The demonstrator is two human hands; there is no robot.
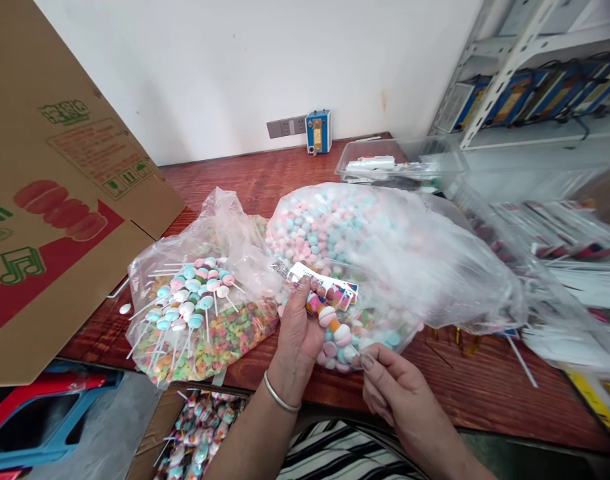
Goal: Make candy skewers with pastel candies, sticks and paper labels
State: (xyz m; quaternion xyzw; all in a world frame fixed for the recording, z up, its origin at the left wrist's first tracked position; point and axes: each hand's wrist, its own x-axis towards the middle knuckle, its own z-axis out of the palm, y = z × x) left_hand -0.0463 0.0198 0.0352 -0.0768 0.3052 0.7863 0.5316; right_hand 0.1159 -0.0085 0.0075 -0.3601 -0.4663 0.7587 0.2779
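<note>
My left hand [302,327], with a metal bangle at the wrist, is closed around the upper end of a marshmallow skewer [341,335]. Pink-and-white marshmallows and an orange gummy piece are threaded on it. Thumb and fingers of my right hand [392,380] pinch the skewer's white stick at the lower end. Printed wrappers [345,293] lie just beyond my left fingertips; whether that hand also grips one, I cannot tell. To the left, several finished marshmallow skewers [187,300] are piled on a clear bag of gummy rings [235,333].
A large clear bag of pastel marshmallows [315,227] fills the table's middle. Behind it stands a clear plastic tub [409,153]. A cardboard box [59,220] rises at left; wrapped candies [205,427] fill a box below the edge. White packets [565,227] lie at right.
</note>
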